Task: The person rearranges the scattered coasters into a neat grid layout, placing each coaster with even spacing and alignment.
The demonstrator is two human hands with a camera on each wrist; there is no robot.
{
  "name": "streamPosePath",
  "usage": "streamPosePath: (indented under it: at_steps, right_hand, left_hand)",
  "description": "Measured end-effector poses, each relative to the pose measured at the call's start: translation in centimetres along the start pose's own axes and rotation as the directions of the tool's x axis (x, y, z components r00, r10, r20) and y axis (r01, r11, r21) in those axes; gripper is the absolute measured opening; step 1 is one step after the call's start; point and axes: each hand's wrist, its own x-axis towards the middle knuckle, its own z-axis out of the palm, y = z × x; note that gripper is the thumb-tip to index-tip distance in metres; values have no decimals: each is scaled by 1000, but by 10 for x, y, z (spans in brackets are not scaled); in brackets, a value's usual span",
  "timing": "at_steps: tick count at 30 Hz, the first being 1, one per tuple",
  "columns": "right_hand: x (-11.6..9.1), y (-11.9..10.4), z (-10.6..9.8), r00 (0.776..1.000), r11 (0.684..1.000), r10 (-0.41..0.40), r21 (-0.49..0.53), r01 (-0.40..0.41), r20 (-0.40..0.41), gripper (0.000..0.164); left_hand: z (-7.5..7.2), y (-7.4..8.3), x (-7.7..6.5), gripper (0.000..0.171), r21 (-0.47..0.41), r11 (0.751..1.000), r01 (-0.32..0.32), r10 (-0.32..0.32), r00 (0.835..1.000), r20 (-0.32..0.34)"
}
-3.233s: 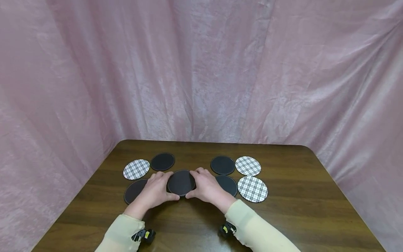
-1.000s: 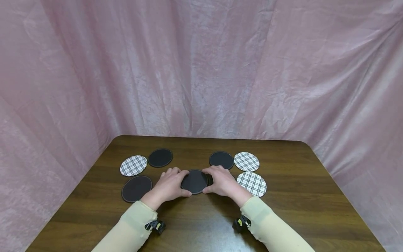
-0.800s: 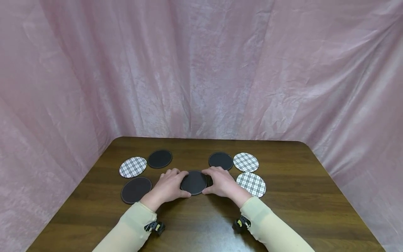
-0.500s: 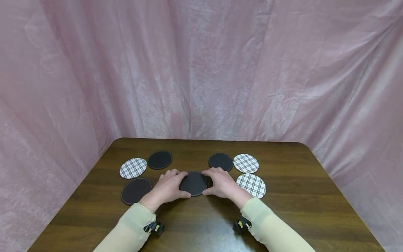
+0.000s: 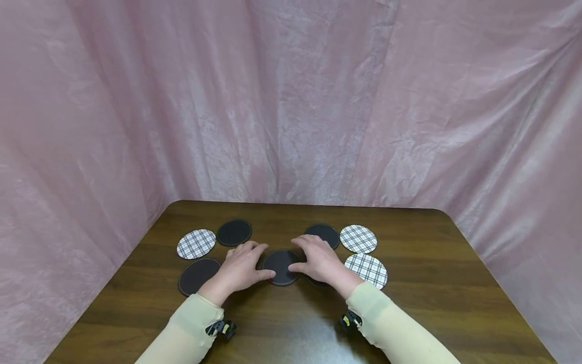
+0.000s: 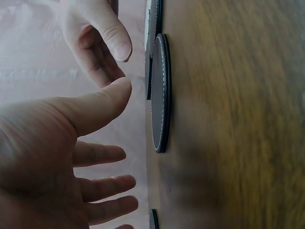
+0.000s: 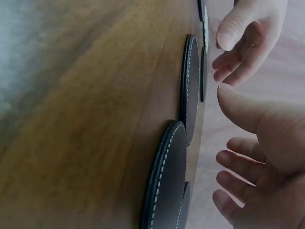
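A round dark coaster (image 5: 281,268) with a light stitched rim lies flat on the table, between my two hands. My left hand (image 5: 240,269) hovers at its left side, with thumb and fingers spread and nothing held. My right hand (image 5: 317,260) is raised over its right side, fingers apart. In the left wrist view a gap shows between my left hand (image 6: 43,143) and the coaster (image 6: 161,95). The right wrist view shows my right hand (image 7: 279,162) off the table too. Another dark coaster (image 7: 167,181) lies beneath it, mostly hidden in the head view.
On the left lie a plaid coaster (image 5: 196,244) and two dark coasters, one behind (image 5: 234,232) and one nearer (image 5: 198,276). A dark coaster (image 5: 325,235) and two plaid coasters (image 5: 358,238) lie on the right. Pink curtain (image 5: 291,101) hangs behind the wooden table (image 5: 432,283).
The dark coaster was held between both hands and moved right, against the right-hand coaster. Since half a second ago, both hands have let go and lifted off it.
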Motion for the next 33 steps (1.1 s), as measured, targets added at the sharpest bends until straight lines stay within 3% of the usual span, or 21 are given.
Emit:
streamPosePath:
  at_steps: [11, 23, 33]
  right_hand:
    - [17, -5, 1, 998, 998, -55, -12, 56, 27, 78]
    - [45, -15, 7, 998, 996, -51, -74, 53, 26, 79]
    - [70, -24, 12, 996, 991, -54, -115, 63, 77, 82]
  left_hand:
    - [-13, -16, -2, 85, 20, 998, 53, -53, 998, -20]
    - [-27, -41, -3, 84, 84, 988, 130, -126, 991, -52]
    - [-39, -67, 2, 87, 106, 978, 180, -176, 983, -51]
